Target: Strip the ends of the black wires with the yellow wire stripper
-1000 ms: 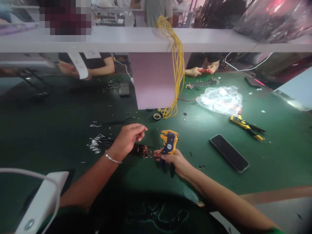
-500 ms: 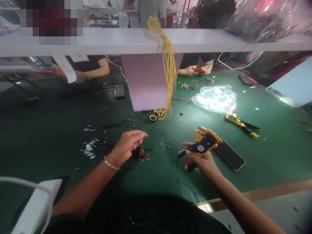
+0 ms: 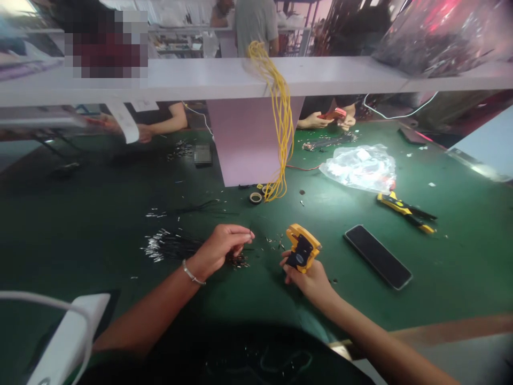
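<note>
My left hand (image 3: pixel 224 246), with a bracelet at its wrist, is closed in a pinch on a thin black wire (image 3: pixel 251 231). Below and beside that hand lies a bundle of black wires (image 3: pixel 176 243), with pale ends to the left and copper-coloured ends (image 3: pixel 240 261) to the right. My right hand (image 3: pixel 306 278) is wrapped round a yellow-and-black wire stripper (image 3: pixel 302 248), its head pointing up and away from me. Between the two hands small clippings (image 3: pixel 276 241) are scattered over the green table. The right fingers are partly hidden by the tool.
A phone (image 3: pixel 378 256) lies right of my right hand, with yellow-black pliers (image 3: pixel 404 211) beyond it. Yellow wires (image 3: pixel 282 123) hang from the shelf (image 3: pixel 180 77) near tape rolls (image 3: pixel 255 198). A plastic bag (image 3: pixel 360 166) lies behind. Co-workers' hands (image 3: pixel 320 118) are across the table.
My right hand has carried the wire stripper left, away from the phone, and turned it more upright. My left hand has shifted slightly right; the wire in its fingertips now shows.
</note>
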The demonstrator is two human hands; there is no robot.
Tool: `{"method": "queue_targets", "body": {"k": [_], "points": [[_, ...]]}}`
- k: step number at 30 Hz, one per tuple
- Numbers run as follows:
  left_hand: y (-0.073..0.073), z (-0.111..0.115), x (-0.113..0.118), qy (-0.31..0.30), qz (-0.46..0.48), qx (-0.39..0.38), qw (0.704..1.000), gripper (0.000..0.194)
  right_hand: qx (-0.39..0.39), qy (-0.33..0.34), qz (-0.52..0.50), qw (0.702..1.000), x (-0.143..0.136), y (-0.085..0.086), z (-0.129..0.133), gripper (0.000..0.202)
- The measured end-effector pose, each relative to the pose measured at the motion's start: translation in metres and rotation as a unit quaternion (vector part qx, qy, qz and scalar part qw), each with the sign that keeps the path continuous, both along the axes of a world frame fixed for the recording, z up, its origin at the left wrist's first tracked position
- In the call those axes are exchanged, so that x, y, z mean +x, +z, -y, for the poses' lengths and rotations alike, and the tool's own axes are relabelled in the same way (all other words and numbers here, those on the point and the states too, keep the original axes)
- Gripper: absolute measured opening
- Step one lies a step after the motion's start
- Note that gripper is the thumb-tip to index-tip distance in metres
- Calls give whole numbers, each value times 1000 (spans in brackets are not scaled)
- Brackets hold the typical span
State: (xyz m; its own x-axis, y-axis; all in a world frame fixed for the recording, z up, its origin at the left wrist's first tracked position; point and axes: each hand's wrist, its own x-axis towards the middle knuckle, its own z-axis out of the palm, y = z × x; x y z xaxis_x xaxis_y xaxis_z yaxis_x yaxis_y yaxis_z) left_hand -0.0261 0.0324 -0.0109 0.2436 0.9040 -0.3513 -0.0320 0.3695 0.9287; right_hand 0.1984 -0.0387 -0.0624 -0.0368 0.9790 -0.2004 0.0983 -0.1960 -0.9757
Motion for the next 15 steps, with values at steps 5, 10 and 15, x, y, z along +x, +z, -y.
{"method": "queue_targets", "body": {"k": [5, 10, 15], "points": [[3, 3, 3, 27, -26, 21, 999, 12, -52, 60, 12, 997, -4, 14, -6, 27], [8, 7, 5, 53, -132, 94, 985, 13, -135, 105, -110, 979, -20, 29, -11, 28], [7, 14, 6, 62, -223, 228, 946, 24, -147, 104, -162, 970, -34, 31, -15, 28]]}}
